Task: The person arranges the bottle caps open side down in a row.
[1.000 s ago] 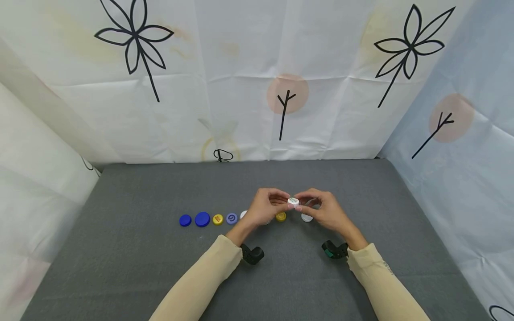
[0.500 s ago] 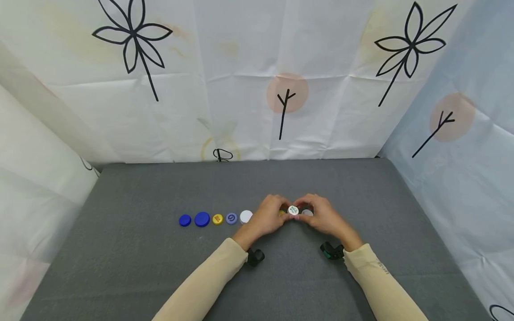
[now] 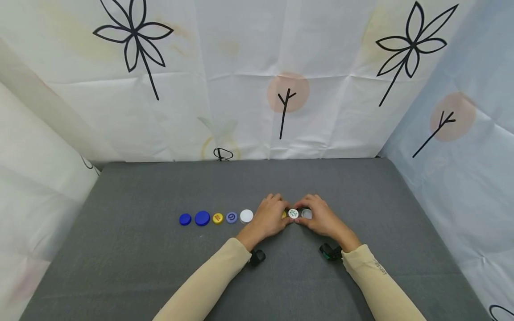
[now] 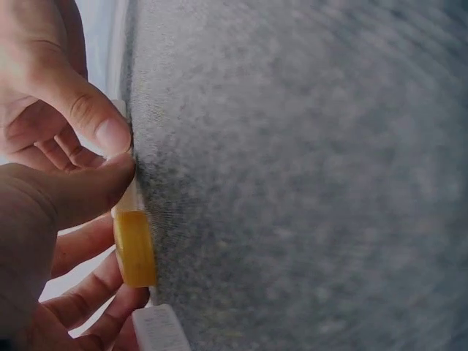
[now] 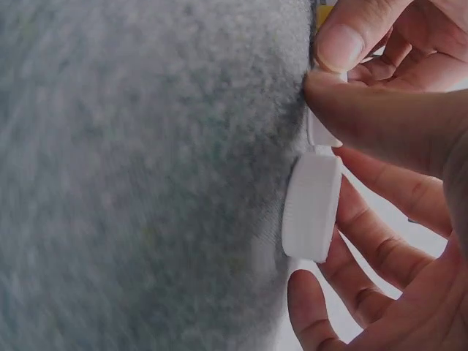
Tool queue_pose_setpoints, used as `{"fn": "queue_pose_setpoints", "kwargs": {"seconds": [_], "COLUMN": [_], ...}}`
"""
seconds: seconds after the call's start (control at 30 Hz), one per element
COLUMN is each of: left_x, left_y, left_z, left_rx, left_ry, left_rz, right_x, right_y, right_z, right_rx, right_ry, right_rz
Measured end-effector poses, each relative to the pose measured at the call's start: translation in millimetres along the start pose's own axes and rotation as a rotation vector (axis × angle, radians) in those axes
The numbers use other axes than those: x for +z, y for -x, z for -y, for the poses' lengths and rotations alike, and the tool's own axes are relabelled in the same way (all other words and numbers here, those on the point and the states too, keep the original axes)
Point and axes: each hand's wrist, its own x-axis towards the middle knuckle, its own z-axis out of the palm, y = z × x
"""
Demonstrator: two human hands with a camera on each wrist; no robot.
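A small white bottle cap (image 3: 293, 214) with green print on its top sits in a row of caps on the grey table. My left hand (image 3: 270, 217) and my right hand (image 3: 321, 217) pinch it from both sides, thumbs meeting at its near edge. In the left wrist view a yellow cap (image 4: 135, 248) stands beside the left fingers, with another white cap (image 4: 161, 329) past it. The right wrist view shows a larger white cap (image 5: 313, 208) next to the pinched one, in front of the right hand's other fingers.
Leftward the row goes on with a white cap (image 3: 246, 216), a light purple cap (image 3: 231, 217), a yellow cap (image 3: 217, 218), a large blue cap (image 3: 202, 218) and a smaller blue cap (image 3: 185, 219). Patterned white cloth (image 3: 241, 89) hangs behind the grey table (image 3: 160, 258).
Both hands have brought the printed white cap down and toward me, from above the row to a spot between the yellow cap and the right-hand white cap.
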Motion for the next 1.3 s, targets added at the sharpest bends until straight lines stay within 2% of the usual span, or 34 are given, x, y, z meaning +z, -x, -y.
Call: {"fn": "queue_pose_setpoints", "kwargs": {"seconds": [0.27, 0.67, 0.87, 0.97, 1.17, 1.23, 1.3], "left_x": [-5.0, 7.7, 7.3, 3.7, -8.6, -11.5, -13.1], "left_y": [-4.1, -18.7, -20.2, -21.1, -23.2, -23.5, -23.7], "left_z": [-12.2, -26.2, -27.9, -25.1, -18.1, -16.7, -15.8], "left_rx": [-0.007, -0.018, -0.016, -0.02, -0.117, -0.154, -0.181], "left_ry": [0.008, 0.0, 0.009, 0.12, 0.594, 0.683, 0.733], "left_rz": [0.025, 0.043, 0.043, 0.033, 0.055, 0.079, 0.091], "right_x": [-13.5, -23.8, -23.6, -23.8, -25.0, -25.4, -26.2], "right_y": [8.7, 16.2, 16.8, 17.9, 17.8, 17.4, 17.3], "right_z": [-4.7, -8.4, -7.9, -7.0, -4.0, -3.1, -2.5], "right_rx": [0.045, 0.072, 0.078, 0.077, 0.02, 0.0, -0.016], "right_ry": [0.025, 0.035, 0.023, -0.002, -0.042, -0.052, -0.059], "right_rz": [0.016, 0.051, 0.017, -0.039, -0.173, -0.199, -0.209]}}
